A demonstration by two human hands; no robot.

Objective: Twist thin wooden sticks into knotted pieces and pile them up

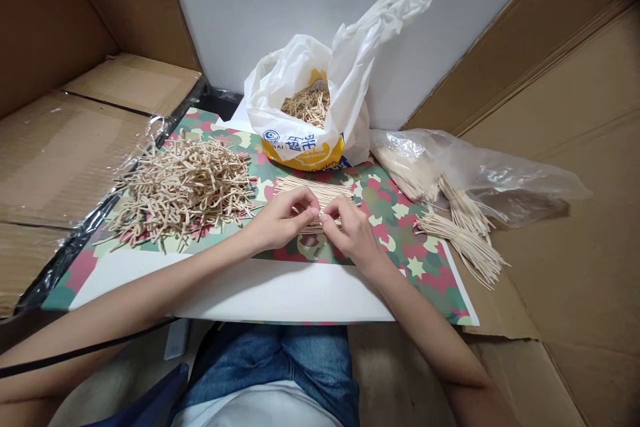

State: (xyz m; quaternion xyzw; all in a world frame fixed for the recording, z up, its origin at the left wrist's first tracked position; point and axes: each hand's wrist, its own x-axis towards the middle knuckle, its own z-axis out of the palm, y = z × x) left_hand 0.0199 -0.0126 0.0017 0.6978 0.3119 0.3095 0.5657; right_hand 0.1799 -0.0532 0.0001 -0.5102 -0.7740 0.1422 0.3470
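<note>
A row of thin pale straight sticks [326, 188] lies side by side on the camouflage-patterned sheet [387, 210] before me. My left hand [289, 217] is over the left part of this row, its thumb and forefinger pinched together. From the other side comes my right hand [351, 230], also in a pinch, its fingertips almost touching the left ones. Whatever sits between the fingertips is too small to make out. Left of my hands is a big loose heap of bent, tangled pale sticks [187, 187].
Behind the row stands an open white plastic bag [353, 73] with more stick pieces [310, 105] inside. On the right lie a tied stick bundle [467, 240] and a clear plastic bag [480, 163] with sticks. Cardboard [75, 147] borders the left, and a pale wall the back.
</note>
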